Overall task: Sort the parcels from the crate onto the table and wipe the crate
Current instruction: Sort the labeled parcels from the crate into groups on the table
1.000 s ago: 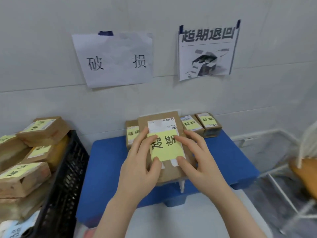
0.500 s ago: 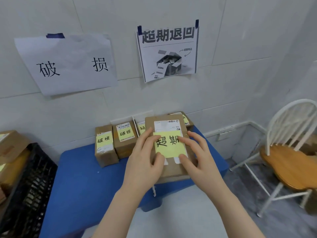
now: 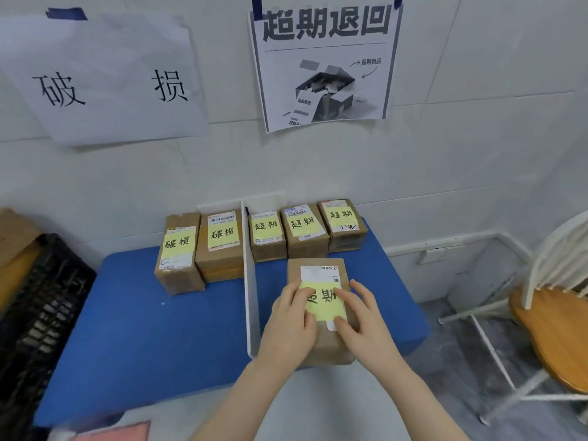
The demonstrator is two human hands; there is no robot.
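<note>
On the right half of the blue table, just right of the upright white divider, both hands are holding a brown parcel. The left hand is gripping its left side, with bent fingers and thumb lying over the yellow note on the top face. The right hand is gripping the right side likewise, its thumb pressing near the note's lower corner and its outer fingers curling over the parcel's right edge. Whether the parcel is resting on the table or hanging just above it cannot be told; its near end is reaching the table's front edge.

Behind it, a row of three parcels with yellow notes is standing side by side against the wall, right of the divider. Left of the divider, two parcels with differently lettered notes are standing together. A hand-lettered sheet is hanging taped to the wall above the left group, and a printed sheet with a box drawing above the right group.

A black crate is standing beside the table's left end, with cardboard showing above its rim. A white chair with a wooden seat is standing right of the table, apart from it.
</note>
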